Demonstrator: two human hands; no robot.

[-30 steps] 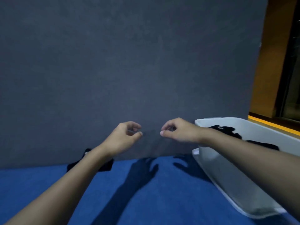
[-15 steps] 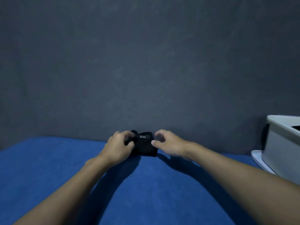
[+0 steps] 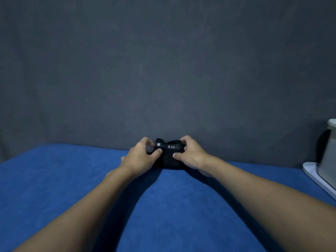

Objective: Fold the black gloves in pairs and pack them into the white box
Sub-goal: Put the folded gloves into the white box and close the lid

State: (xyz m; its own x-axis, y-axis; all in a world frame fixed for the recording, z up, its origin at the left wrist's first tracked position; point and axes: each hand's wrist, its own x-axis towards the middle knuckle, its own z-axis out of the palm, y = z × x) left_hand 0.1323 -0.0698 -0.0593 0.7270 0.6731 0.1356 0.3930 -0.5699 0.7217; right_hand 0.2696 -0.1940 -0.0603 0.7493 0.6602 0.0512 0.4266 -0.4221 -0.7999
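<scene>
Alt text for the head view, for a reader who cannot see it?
The left hand and right hand grip a small bundle of black gloves from either side on a blue surface, against a dark grey wall. Its label reads 5.11. Part of the white box shows at far right.

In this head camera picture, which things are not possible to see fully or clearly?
- Black fabric glove bundle, head view: the left hand and right hand grip its sides, so one glove or a pair cannot be told.
- White plastic box, head view: blurred, cut off by the right edge; its inside is hidden.
- Small white tag on the bundle: too small to read.
</scene>
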